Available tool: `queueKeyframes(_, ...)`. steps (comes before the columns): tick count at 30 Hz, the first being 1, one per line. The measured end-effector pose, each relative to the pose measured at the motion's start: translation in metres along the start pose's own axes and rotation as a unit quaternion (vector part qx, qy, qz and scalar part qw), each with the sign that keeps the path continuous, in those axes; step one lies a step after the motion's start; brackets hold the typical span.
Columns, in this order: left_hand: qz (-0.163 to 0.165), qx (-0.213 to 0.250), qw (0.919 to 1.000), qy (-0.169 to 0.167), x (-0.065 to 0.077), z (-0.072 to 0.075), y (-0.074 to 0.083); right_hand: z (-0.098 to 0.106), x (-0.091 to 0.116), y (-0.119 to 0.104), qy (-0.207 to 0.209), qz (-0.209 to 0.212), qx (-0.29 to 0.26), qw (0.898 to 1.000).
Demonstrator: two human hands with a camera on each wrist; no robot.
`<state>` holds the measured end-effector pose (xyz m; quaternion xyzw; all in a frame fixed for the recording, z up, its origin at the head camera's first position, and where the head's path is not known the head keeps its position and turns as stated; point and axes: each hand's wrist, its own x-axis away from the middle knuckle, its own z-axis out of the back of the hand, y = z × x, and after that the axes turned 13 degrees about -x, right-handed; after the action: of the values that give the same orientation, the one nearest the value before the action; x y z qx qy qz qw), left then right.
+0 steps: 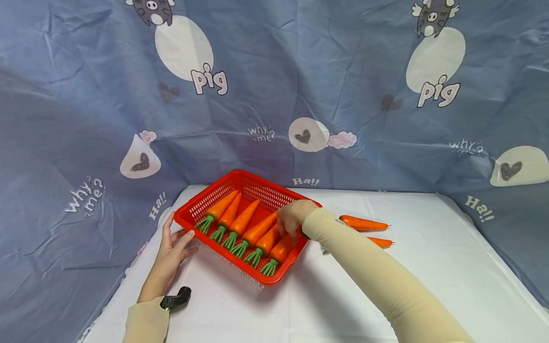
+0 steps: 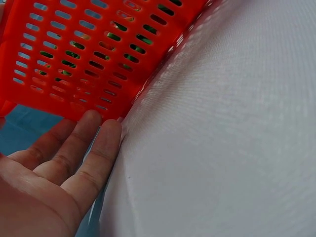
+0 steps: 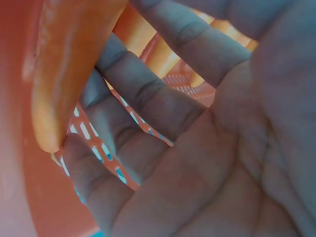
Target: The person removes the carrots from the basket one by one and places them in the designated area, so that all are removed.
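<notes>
A red plastic basket (image 1: 240, 259) with slotted walls holds a row of orange carrots (image 1: 243, 220) with green stem ends. At its left corner my left hand (image 1: 168, 255) touches the outside, the thumb near the front rim. In the left wrist view, fairly straight fingers (image 2: 91, 163) meet the basket's lower edge (image 2: 111, 106). My right hand (image 1: 293, 216) reaches down inside the basket's right end and holds the rightmost carrot (image 1: 281, 248). The right wrist view has its fingers (image 3: 143, 94) beside and partly behind that carrot (image 3: 69, 74); the thumb's contact is out of frame.
Two more carrots, an upper one (image 1: 363, 223) and a lower one (image 1: 381, 242), lie on the white cloth (image 1: 433, 247) right of the basket, partly behind my right sleeve (image 1: 377, 276). A blue printed curtain (image 1: 266, 85) hangs behind and at both sides.
</notes>
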<state>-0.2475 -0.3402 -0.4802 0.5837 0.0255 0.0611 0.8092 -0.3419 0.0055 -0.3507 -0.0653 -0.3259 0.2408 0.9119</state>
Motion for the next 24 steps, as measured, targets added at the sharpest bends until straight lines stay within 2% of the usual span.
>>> queueKeyframes(11,-0.002,-0.001,1.0,0.001,-0.001,0.0,-0.001,0.0,0.006,0.002,0.009,0.024,0.005,1.0)
queueKeyframes(24,0.001,-0.005,1.0,-0.001,-0.001,0.001,-0.002,0.0,0.016,-0.001,0.018,0.028,0.021,0.999)
